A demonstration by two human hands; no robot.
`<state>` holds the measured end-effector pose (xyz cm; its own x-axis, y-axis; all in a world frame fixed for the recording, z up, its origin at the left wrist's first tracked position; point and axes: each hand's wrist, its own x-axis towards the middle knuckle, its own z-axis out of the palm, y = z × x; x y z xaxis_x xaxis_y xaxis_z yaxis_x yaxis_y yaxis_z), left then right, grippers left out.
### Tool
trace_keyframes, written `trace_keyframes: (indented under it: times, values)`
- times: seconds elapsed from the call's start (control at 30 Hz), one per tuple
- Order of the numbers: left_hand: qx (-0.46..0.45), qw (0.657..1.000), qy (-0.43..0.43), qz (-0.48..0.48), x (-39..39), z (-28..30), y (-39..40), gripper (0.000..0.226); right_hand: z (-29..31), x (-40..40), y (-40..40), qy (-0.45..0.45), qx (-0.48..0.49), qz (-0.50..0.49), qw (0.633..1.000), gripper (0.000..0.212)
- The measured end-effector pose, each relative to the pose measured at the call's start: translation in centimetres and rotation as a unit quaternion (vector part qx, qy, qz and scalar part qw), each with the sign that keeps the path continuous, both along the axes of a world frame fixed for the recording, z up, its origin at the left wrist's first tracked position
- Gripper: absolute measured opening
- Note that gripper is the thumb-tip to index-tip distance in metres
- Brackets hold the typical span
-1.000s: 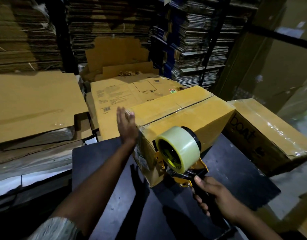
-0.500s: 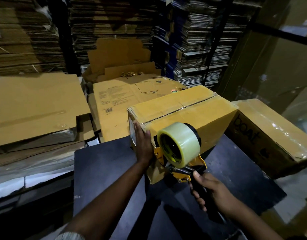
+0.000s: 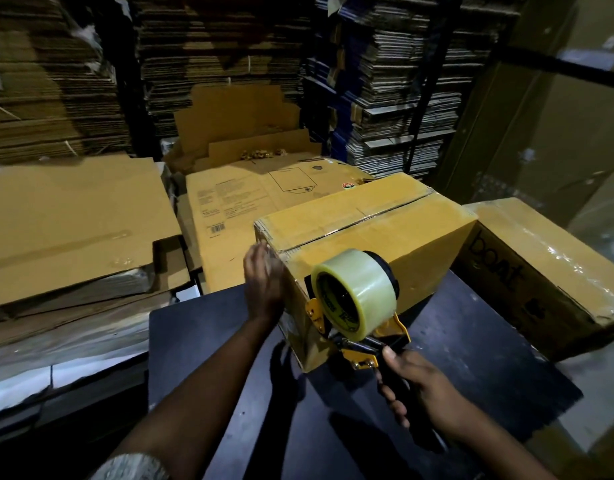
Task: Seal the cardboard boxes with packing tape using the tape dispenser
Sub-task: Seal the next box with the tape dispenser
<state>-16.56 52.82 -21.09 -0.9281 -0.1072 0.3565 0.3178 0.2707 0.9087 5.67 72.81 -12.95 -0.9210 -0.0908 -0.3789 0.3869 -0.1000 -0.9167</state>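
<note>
A closed yellow cardboard box (image 3: 395, 233) stands on a black table (image 3: 471, 362), its top flaps meeting along a seam. My left hand (image 3: 264, 285) lies flat with straight fingers against the box's left side, near the top corner. My right hand (image 3: 419, 386) grips the black handle of a yellow tape dispenser (image 3: 361, 327) carrying a roll of clear tape (image 3: 357, 292). The dispenser's front sits against the box's near face.
A second box (image 3: 548, 271) printed "boat", wrapped in shiny tape, sits to the right, overhanging the table. Flattened cartons (image 3: 66, 216) pile up at left and behind. Tall stacks of flat cardboard (image 3: 395, 91) on racks fill the background.
My left hand came from above the box's corner down onto its left side, then slid slightly up towards the top corner. The dispenser and right hand stayed against the near face.
</note>
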Motion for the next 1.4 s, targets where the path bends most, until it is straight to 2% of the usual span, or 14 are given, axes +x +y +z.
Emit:
trace_keyframes:
  times: [0.07,0.2,0.3,0.4,0.5,0.57,0.63,0.7,0.77,0.9,1.03,1.13,1.27,1.4]
  values:
    - [0.018,0.999,-0.032,0.030,-2.9,2.0,0.2,0.069,0.0,0.0,0.0,-0.002,-0.002,0.000,1.000,0.061]
    - [-0.052,0.990,-0.131,0.030,-9.3,4.6,-0.3,0.058,0.1,-0.3,0.0,-0.002,-0.007,0.002,1.000,0.060]
    - [-0.114,0.982,-0.148,0.001,-12.1,4.5,-0.6,0.044,-0.1,-0.4,0.1,-0.002,-0.003,0.005,1.000,0.063]
    - [-0.056,0.979,-0.197,0.007,-14.0,3.7,-0.8,0.034,-0.2,-0.6,0.2,-0.003,-0.003,0.005,1.000,0.064]
    - [-0.039,0.974,-0.224,-0.004,-14.0,4.0,-0.4,0.046,-0.2,-1.0,0.3,0.002,-0.008,0.008,1.000,0.061]
    - [-0.074,0.979,-0.191,-0.019,-12.3,3.8,-0.1,0.061,-0.2,-1.2,0.3,0.003,-0.011,0.014,1.000,0.061]
    - [-0.094,0.988,-0.119,-0.039,-9.9,3.0,-0.1,0.070,-0.3,-1.3,0.4,0.001,-0.014,0.012,1.000,0.062]
    - [-0.124,0.990,-0.029,-0.054,-7.4,1.7,-0.3,0.069,-0.5,-1.6,0.5,0.001,-0.017,0.010,1.000,0.062]
    - [-0.113,0.990,0.041,-0.078,-4.8,0.7,-0.1,0.062,-0.7,-1.8,0.6,0.002,-0.017,0.017,1.000,0.062]
    - [-0.064,0.985,0.121,-0.107,-1.2,-0.7,0.9,0.057,-0.9,-2.1,0.7,0.004,-0.023,0.026,0.999,0.060]
    - [-0.033,0.988,0.101,-0.108,-1.1,-1.3,1.2,0.055,-1.4,-2.2,1.0,0.020,-0.019,0.036,0.999,0.059]
    - [-0.037,0.991,0.074,-0.106,-1.5,-1.2,1.2,0.050,-2.1,-2.2,1.0,0.025,0.008,0.028,0.999,0.070]
    - [-0.082,0.986,0.054,-0.134,-1.5,-0.4,0.0,0.034,-3.0,-1.0,1.5,0.034,0.058,0.049,0.997,0.074]
    - [-0.177,0.976,-0.004,-0.124,-0.7,1.6,-0.6,0.034,-4.2,0.5,1.9,0.036,0.074,0.043,0.996,0.095]
